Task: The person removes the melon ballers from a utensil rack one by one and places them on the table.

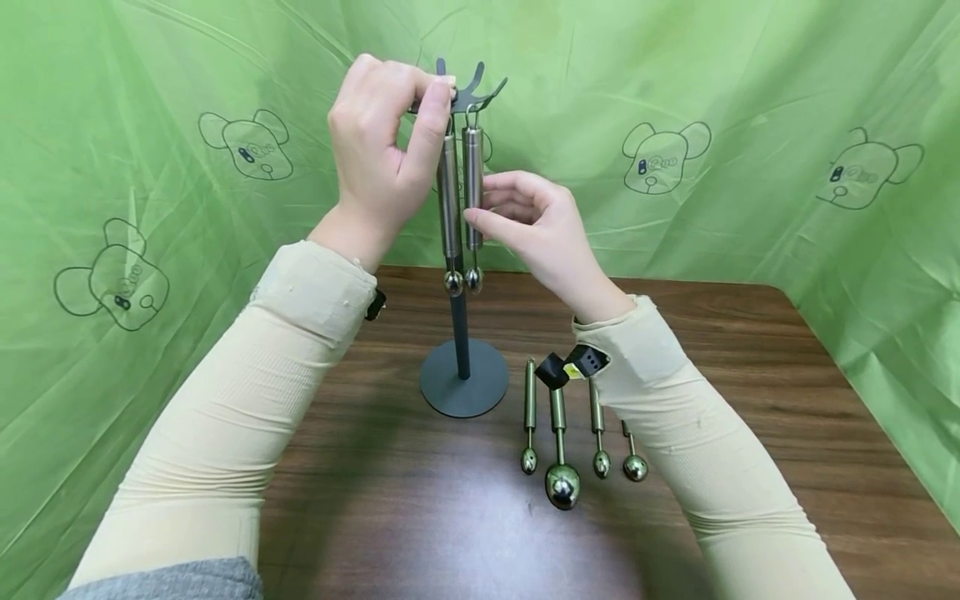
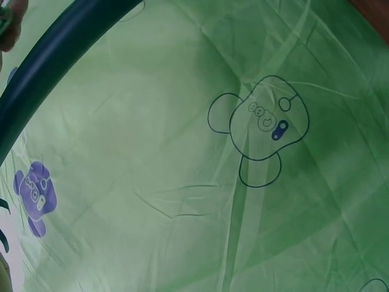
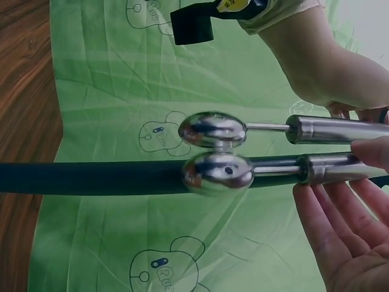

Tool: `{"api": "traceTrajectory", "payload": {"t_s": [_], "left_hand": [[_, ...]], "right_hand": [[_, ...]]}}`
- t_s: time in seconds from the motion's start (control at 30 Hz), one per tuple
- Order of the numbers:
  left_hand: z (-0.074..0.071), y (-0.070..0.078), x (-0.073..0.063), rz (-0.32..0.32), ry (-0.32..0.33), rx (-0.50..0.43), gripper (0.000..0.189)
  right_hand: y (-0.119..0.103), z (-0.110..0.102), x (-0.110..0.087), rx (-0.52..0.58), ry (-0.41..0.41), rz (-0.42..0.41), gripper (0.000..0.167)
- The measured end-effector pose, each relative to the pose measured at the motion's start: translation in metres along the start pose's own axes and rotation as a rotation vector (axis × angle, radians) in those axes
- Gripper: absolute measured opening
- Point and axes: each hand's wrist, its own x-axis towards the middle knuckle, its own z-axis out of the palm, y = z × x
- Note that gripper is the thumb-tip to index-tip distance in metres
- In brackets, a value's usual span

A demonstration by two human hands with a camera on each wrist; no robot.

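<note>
A dark metal stand [image 1: 461,321] with upturned hooks at its top rises from the table. My left hand [image 1: 386,137] grips the stand's top, thumb and forefinger pinching it near the hooks. Two steel melon ballers hang there, bowls down: the left one [image 1: 448,196] beside the post and the right one [image 1: 473,158], whose loop is over a hook. My right hand [image 1: 543,221] holds the right melon baller's handle between thumb and fingers. In the right wrist view, that melon baller's rounded bowl [image 3: 217,171] has a small hole and lies close to the other bowl [image 3: 213,129].
On the wooden table [image 1: 360,500], right of the stand's round base [image 1: 465,400], lie several more melon ballers, one with a larger bowl [image 1: 562,486]. Part of them is hidden by the right wrist camera [image 1: 553,371]. Green printed cloth [image 1: 570,75] surrounds the table.
</note>
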Motion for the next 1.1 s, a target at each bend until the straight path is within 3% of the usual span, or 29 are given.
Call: {"api": "traceTrajectory", "payload": {"t_s": [0.33, 0.83, 1.1], "left_hand": [[0.001, 0.002, 0.000, 0.009, 0.009, -0.001, 0.028], [0.004, 0.006, 0.002, 0.034, -0.004, 0.004, 0.027], [0.004, 0.007, 0.001, 0.036, 0.005, 0.002, 0.027]], "right_hand": [[-0.006, -0.003, -0.001, -0.049, -0.008, -0.047, 0.026], [-0.024, -0.017, -0.016, -0.023, 0.065, -0.109, 0.021], [-0.025, -0.029, -0.033, -0.063, 0.126, -0.140, 0.018]]}}
